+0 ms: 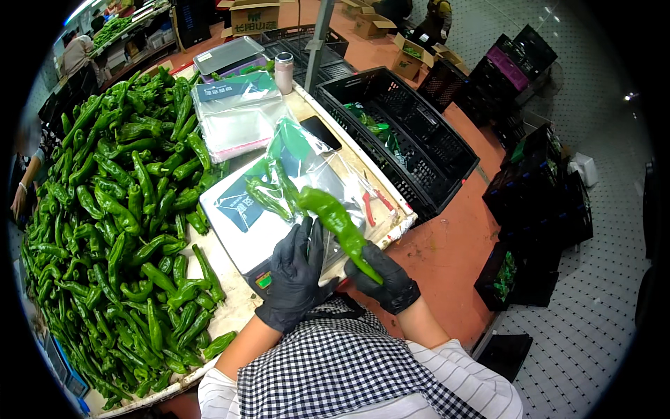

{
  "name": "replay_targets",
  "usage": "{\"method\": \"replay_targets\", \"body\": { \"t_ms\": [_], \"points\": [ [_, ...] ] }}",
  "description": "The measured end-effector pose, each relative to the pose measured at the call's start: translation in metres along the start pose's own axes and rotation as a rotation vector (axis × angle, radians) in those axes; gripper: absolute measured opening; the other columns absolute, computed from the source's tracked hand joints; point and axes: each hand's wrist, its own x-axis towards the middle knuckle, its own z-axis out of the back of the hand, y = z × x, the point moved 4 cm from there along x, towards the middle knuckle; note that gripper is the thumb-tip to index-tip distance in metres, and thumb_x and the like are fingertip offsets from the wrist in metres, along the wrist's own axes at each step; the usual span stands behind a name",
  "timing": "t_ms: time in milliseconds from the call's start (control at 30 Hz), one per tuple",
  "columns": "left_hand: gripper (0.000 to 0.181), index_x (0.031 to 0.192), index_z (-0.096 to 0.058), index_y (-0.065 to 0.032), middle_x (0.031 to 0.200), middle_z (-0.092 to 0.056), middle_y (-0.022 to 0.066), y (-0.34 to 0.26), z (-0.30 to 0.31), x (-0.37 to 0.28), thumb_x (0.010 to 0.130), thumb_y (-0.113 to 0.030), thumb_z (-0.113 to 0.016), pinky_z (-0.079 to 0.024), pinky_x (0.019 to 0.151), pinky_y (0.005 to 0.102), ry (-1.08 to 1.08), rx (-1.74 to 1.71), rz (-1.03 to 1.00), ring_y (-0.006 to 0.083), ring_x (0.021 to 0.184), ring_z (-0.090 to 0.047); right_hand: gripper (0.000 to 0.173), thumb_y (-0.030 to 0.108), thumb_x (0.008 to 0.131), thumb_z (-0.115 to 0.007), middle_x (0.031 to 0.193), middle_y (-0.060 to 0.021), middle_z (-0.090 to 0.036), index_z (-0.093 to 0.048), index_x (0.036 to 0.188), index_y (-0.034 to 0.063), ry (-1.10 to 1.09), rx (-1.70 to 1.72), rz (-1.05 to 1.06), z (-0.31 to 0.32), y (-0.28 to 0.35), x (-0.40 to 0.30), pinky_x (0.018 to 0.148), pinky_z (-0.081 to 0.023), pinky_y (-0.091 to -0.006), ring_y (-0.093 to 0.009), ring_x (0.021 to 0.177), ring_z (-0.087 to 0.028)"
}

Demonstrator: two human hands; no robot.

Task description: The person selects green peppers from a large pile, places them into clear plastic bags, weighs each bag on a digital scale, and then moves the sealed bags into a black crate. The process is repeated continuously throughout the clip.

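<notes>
Both hands wear black gloves. My right hand (379,277) grips the lower end of a long green pepper (335,220), which slants up to the left over a clear printed plastic bag (309,162). Green peppers (269,196) show inside that bag, which lies on a white digital scale (225,209). My left hand (298,272) touches the bag's near end with its fingers stretched out; whether it pinches the film is hard to see. A stack of flat printed plastic bags (230,125) lies beyond the scale.
A large heap of green peppers (115,209) covers the table's left side. Red-handled snips (369,207), a phone (320,132) and a bottle (283,73) lie or stand near the right edge. Beyond that edge is a black crate (439,152) with bagged peppers. Another person's arm (29,180) shows far left.
</notes>
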Motion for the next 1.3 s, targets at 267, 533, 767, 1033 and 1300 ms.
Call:
{"method": "replay_targets", "body": {
  "t_ms": [267, 533, 767, 1033, 1300],
  "points": [
    [0.042, 0.119, -0.064, -0.0176, 0.076, -0.059, 0.0065, 0.041, -0.01, 0.002, 0.077, -0.015, -0.07, -0.045, 0.057, 0.0363, -0.047, -0.186, 0.12, 0.0245, 0.065, -0.057, 0.066, 0.029, 0.091, -0.065, 0.118, -0.0104, -0.059, -0.037, 0.145, 0.0052, 0.073, -0.511, -0.094, 0.072, 0.008, -0.064, 0.07, -0.048, -0.026, -0.014, 0.091, -0.059],
    [0.045, 0.123, -0.064, -0.0173, 0.067, -0.047, 0.0053, 0.036, 0.016, 0.014, 0.078, -0.011, -0.067, -0.041, 0.055, 0.0372, -0.152, -0.123, 0.035, 0.0232, 0.06, -0.05, 0.064, 0.007, 0.094, -0.055, 0.137, -0.0213, -0.047, -0.027, 0.151, 0.0059, 0.046, -1.055, 0.479, 0.005, -0.012, 0.012, 0.101, -0.04, -0.0369, -0.029, 0.122, -0.05],
    [0.051, 0.126, -0.062, -0.0198, 0.07, -0.046, 0.0033, 0.035, 0.024, 0.007, 0.075, -0.011, -0.068, -0.039, 0.054, 0.0362, -0.22, -0.018, 0.02, 0.0215, 0.061, -0.049, 0.045, 0.005, 0.09, -0.05, 0.117, -0.0287, -0.052, -0.043, 0.134, 0.002, -0.328, -1.712, 0.825, -0.013, -0.012, 0.095, 0.067, -0.052, -0.0475, -0.041, 0.078, -0.062],
    [0.052, 0.124, -0.062, -0.0207, 0.07, -0.046, 0.0015, 0.028, 0.014, 0.005, 0.074, -0.008, -0.067, -0.04, 0.053, 0.0344, -0.251, -0.03, -0.033, 0.0196, 0.058, -0.049, 0.036, 0.013, 0.09, -0.052, 0.09, -0.0211, -0.066, -0.049, 0.125, 0.004, -0.592, -1.81, 0.68, 0.0, 0.005, 0.111, 0.06, -0.051, -0.0492, -0.039, 0.071, -0.064],
    [0.054, 0.125, -0.06, -0.0187, 0.074, -0.051, 0.0022, 0.031, 0.002, 0.005, 0.072, -0.007, -0.064, -0.043, 0.059, 0.0352, -0.183, -0.047, -0.035, 0.0199, 0.064, -0.053, 0.052, 0.023, 0.086, -0.068, 0.111, -0.0255, -0.061, -0.05, 0.133, 0.0101, -0.653, -1.397, 0.496, 0.052, -0.007, 0.145, 0.075, -0.052, -0.0462, -0.041, 0.085, -0.065]
  ]
}}
